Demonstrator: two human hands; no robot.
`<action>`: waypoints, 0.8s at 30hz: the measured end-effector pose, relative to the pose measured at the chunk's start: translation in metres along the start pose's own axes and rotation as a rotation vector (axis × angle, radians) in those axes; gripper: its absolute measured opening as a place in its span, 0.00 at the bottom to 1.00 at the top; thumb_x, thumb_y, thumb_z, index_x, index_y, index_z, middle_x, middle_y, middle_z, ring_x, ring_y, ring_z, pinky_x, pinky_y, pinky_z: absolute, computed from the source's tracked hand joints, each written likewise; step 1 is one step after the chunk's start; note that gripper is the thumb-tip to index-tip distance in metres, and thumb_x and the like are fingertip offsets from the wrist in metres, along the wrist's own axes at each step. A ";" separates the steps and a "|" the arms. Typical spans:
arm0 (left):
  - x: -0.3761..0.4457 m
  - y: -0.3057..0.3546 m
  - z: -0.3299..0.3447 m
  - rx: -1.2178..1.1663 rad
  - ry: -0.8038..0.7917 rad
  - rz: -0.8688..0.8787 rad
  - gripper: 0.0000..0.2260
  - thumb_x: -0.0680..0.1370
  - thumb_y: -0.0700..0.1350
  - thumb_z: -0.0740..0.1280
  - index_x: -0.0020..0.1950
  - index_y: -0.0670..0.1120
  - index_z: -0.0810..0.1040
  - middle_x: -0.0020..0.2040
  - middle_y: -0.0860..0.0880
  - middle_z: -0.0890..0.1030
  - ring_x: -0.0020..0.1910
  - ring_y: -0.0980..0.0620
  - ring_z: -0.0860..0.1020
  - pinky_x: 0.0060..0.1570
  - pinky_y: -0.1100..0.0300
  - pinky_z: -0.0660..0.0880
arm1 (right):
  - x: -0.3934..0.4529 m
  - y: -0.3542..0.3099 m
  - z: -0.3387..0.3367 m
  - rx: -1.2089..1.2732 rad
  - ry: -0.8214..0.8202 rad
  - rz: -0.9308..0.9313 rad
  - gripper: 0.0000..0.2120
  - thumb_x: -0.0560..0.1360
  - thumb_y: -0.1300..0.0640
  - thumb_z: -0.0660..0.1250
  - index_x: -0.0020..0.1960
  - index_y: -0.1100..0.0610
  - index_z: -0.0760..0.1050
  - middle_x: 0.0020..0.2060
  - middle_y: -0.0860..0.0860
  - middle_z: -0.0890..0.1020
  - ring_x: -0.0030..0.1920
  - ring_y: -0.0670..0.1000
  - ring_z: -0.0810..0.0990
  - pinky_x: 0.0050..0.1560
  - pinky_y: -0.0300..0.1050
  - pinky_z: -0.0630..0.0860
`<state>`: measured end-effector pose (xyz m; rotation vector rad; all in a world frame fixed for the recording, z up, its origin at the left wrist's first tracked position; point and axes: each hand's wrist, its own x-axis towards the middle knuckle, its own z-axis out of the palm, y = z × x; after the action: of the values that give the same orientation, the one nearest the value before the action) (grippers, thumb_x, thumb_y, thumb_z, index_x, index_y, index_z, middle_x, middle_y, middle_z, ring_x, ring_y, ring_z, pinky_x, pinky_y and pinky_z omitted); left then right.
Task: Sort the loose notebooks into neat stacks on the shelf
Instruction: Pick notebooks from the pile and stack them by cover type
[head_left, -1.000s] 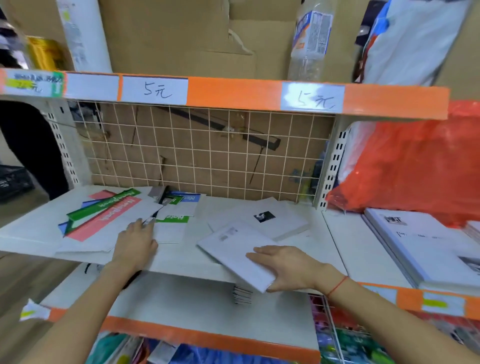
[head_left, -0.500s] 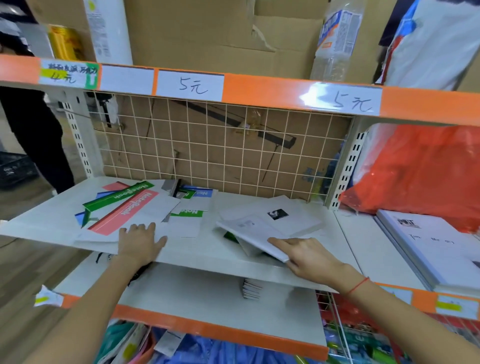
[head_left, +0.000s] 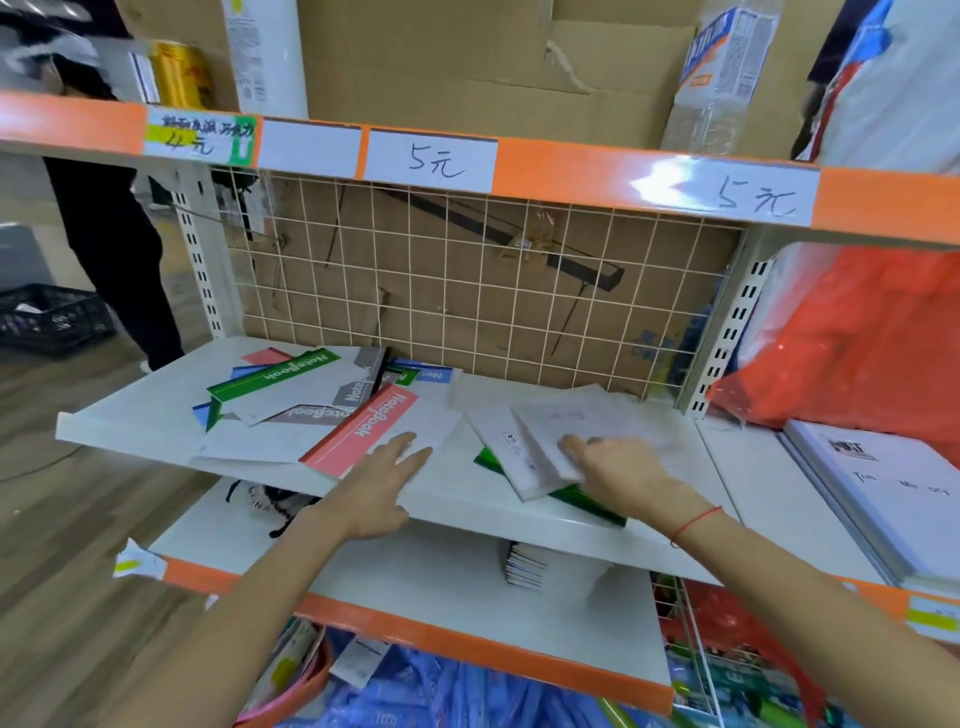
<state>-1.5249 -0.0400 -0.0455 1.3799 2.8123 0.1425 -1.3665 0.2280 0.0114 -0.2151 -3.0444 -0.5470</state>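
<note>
Loose notebooks lie scattered on the white shelf (head_left: 156, 410). At the left is a messy heap with a green-edged notebook (head_left: 270, 376) and grey ones. A red-edged notebook (head_left: 363, 431) lies on the heap's right side, and my left hand (head_left: 387, 478) rests flat on its near corner with fingers straight. To the right, white notebooks (head_left: 511, 452) lie fanned over a green one (head_left: 592, 499) that juts past the shelf's front edge. My right hand (head_left: 618, 460) presses on top of these white notebooks, fingers spread.
A wire grid (head_left: 467, 291) backs the shelf. A large white book stack (head_left: 883, 499) sits on the neighbouring shelf at the right, under a red plastic bag (head_left: 857, 343). A small notebook stack (head_left: 524, 564) stands on the lower shelf. A person in black stands far left.
My right hand laid its white notebook onto the right pile and now presses on it. My left hand slid the red-edged notebook rightward. The camera moved closer.
</note>
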 end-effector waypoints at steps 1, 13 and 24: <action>0.000 -0.002 -0.001 0.062 -0.021 -0.048 0.37 0.75 0.46 0.64 0.78 0.51 0.46 0.78 0.45 0.43 0.76 0.44 0.46 0.73 0.51 0.46 | 0.000 -0.004 0.008 0.047 -0.072 -0.020 0.18 0.76 0.54 0.61 0.64 0.56 0.64 0.50 0.56 0.77 0.49 0.58 0.77 0.39 0.44 0.66; -0.003 -0.027 -0.005 0.306 -0.014 -0.169 0.26 0.77 0.49 0.62 0.74 0.53 0.60 0.68 0.44 0.64 0.63 0.43 0.65 0.63 0.52 0.62 | -0.003 0.020 0.032 0.125 -0.090 -0.081 0.31 0.75 0.37 0.48 0.70 0.56 0.61 0.55 0.56 0.76 0.53 0.58 0.76 0.51 0.49 0.69; 0.003 -0.014 0.000 0.254 -0.145 -0.099 0.27 0.80 0.47 0.56 0.77 0.42 0.52 0.77 0.42 0.54 0.75 0.42 0.54 0.72 0.51 0.55 | -0.002 0.010 0.045 0.115 0.033 -0.086 0.23 0.76 0.56 0.59 0.70 0.57 0.61 0.52 0.59 0.74 0.52 0.59 0.73 0.39 0.48 0.65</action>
<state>-1.5375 -0.0458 -0.0461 1.2273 2.8435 -0.3127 -1.3641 0.2532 -0.0277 -0.0704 -3.0520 -0.3741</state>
